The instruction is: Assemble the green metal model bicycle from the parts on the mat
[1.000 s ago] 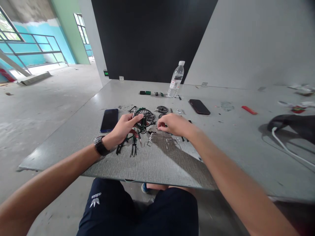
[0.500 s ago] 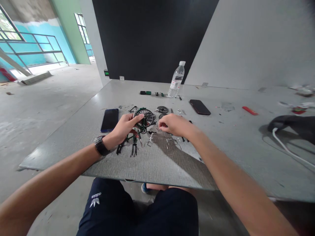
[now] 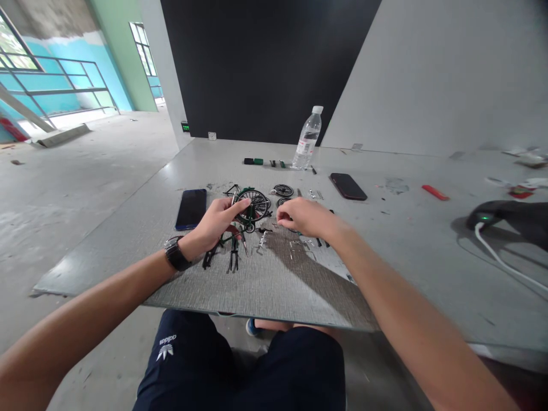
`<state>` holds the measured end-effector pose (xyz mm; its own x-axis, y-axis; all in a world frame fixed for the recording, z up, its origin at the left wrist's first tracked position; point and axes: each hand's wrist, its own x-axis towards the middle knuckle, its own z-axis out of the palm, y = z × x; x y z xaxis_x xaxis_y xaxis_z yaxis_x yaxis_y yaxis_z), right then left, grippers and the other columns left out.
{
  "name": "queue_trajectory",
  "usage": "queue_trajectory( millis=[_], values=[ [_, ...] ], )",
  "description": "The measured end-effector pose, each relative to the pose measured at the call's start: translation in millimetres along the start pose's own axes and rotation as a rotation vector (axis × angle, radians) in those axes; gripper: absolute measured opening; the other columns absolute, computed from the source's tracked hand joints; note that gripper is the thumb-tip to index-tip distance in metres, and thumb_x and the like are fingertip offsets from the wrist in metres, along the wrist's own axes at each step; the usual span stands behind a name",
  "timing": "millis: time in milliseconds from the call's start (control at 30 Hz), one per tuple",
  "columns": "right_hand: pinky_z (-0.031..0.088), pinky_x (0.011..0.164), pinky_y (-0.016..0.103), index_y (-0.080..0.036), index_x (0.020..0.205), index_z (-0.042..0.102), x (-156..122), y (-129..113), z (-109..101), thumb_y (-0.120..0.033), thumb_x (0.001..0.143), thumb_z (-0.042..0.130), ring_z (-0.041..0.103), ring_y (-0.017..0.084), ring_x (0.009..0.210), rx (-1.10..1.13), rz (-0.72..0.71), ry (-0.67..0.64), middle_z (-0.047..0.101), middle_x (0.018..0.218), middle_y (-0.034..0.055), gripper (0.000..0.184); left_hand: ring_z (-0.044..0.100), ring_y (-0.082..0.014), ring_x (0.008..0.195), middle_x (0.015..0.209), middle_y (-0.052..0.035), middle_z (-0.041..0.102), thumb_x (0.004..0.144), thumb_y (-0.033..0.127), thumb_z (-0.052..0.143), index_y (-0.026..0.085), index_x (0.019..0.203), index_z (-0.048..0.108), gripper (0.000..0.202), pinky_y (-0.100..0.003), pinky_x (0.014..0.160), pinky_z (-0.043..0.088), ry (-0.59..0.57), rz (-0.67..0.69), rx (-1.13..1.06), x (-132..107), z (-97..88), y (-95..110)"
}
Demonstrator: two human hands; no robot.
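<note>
My left hand (image 3: 223,217) is closed on a small spoked wheel (image 3: 256,206) of a model bicycle, thumb on its hub. Green and black model frame parts (image 3: 245,227) lie close under and beside that hand. My right hand (image 3: 302,216) hovers low over the table to the right, thumb and fingers pinched together. Whatever sits between those fingertips is too small to make out. Just beyond it lies another spoked wheel (image 3: 283,190), with one more partly hidden behind the fingers. A black fork-like piece (image 3: 233,261) and small silver parts (image 3: 262,237) rest nearer to me.
On the grey table (image 3: 265,291), a dark phone (image 3: 191,209) lies left and another phone (image 3: 348,186) right. A water bottle (image 3: 307,140) stands at the back near small green parts (image 3: 258,162). A red object (image 3: 435,192) and a black device with a white cable (image 3: 505,217) are farther right.
My right hand has shifted very slightly to the right, fingers still pinched. My left hand keeps its hold on the wheel. A green light now shows on the black device.
</note>
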<state>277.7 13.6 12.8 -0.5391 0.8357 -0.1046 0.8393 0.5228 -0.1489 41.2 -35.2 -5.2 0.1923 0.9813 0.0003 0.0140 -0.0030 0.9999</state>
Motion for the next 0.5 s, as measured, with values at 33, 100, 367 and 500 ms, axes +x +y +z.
queue_trajectory(
  millis=[33, 100, 367, 500],
  values=[
    [0.034, 0.061, 0.034, -0.022, 0.081, 0.067, -0.2, -0.3, -0.1, -0.021, 0.089, 0.057, 0.057, 0.017, 0.070, -0.002, 0.000, -0.003, 0.071, 0.087, 0.0068, 0.013, 0.061, -0.0104, 0.056, 0.098, -0.0134, 0.075, 0.088, 0.051, 0.067, 0.015, 0.081, 0.064, 0.037, -0.023, 0.042, 0.049, 0.001, 0.003, -0.001, -0.1, 0.0, 0.0],
    [0.034, 0.060, 0.034, -0.022, 0.080, 0.066, -0.6, -0.6, -0.1, -0.020, 0.088, 0.056, 0.056, 0.017, 0.068, -0.006, -0.003, -0.008, 0.071, 0.085, 0.0066, 0.013, 0.062, -0.0107, 0.057, 0.099, -0.0137, 0.075, 0.088, 0.052, 0.067, 0.015, 0.082, 0.064, 0.038, -0.022, 0.043, 0.049, -0.007, 0.007, -0.006, 0.0, -0.2, -0.1],
    [0.033, 0.059, 0.035, -0.023, 0.080, 0.062, -0.2, 0.3, 2.4, -0.021, 0.090, 0.053, 0.053, 0.016, 0.063, 0.008, 0.028, -0.034, 0.070, 0.083, 0.0065, 0.013, 0.062, -0.0107, 0.058, 0.099, -0.0138, 0.076, 0.087, 0.054, 0.068, 0.015, 0.082, 0.065, 0.039, -0.023, 0.044, 0.048, -0.012, -0.003, -0.014, 0.3, 0.2, 0.5],
    [0.033, 0.058, 0.034, -0.022, 0.081, 0.063, -0.6, -1.2, 2.1, -0.021, 0.090, 0.054, 0.055, 0.016, 0.064, 0.008, 0.024, -0.032, 0.070, 0.086, 0.0069, 0.013, 0.062, -0.0106, 0.057, 0.097, -0.0132, 0.075, 0.088, 0.053, 0.067, 0.015, 0.081, 0.065, 0.039, -0.024, 0.044, 0.048, 0.004, -0.009, 0.002, -0.7, 0.8, 1.6]
  ],
)
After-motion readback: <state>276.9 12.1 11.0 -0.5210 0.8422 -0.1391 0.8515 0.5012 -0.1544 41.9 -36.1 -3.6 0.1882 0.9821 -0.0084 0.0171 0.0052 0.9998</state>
